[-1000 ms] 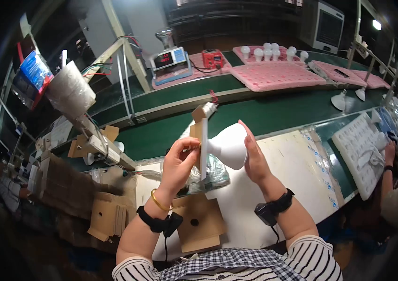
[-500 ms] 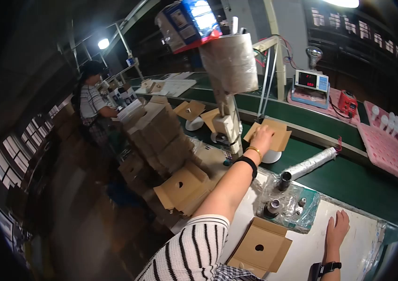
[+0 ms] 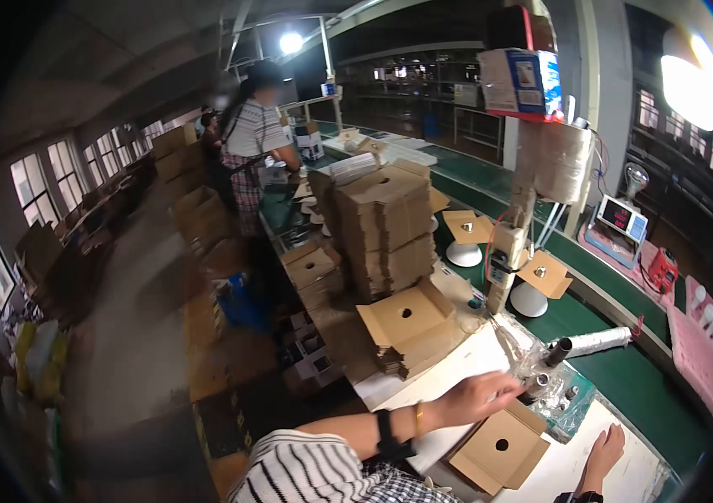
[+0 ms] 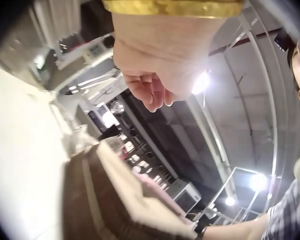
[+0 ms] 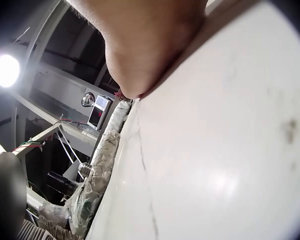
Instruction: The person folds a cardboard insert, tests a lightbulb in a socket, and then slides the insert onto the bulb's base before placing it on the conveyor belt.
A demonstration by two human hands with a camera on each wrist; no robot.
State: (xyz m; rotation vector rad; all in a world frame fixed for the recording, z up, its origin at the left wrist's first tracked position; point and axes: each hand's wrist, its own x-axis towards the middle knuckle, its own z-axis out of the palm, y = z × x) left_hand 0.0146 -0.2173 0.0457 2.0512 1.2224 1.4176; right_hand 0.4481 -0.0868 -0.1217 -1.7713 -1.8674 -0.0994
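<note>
My left hand (image 3: 478, 397) hangs low over the white tabletop (image 3: 424, 381), fingers loosely curled, nothing in them. In the left wrist view its fingertips (image 4: 152, 102) show above folded cardboard (image 4: 155, 212). Just below that hand, a brown cardboard insert with a round hole (image 3: 499, 444) lies on the table. My right hand (image 3: 604, 453) rests on the tabletop, fingers extended; the right wrist view shows only its heel (image 5: 140, 65) against the white surface. On the green conveyor stands a white reflector bulb (image 3: 529, 300), face down, with a cardboard piece (image 3: 545, 272) around its neck.
A second bulb with cardboard (image 3: 463, 254) stands farther along the conveyor. Stacked cardboard inserts (image 3: 407, 314) rise at the left. A plastic-wrapped fixture with sockets (image 3: 570, 402) sits beyond my left hand, near a post (image 3: 503, 268). Another person (image 3: 252, 134) stands farther off.
Both hands held the bulb with its cardboard; then my left hand set it on the conveyor, let go and drew back toward me. My right hand came to rest on the table. The head view turned left.
</note>
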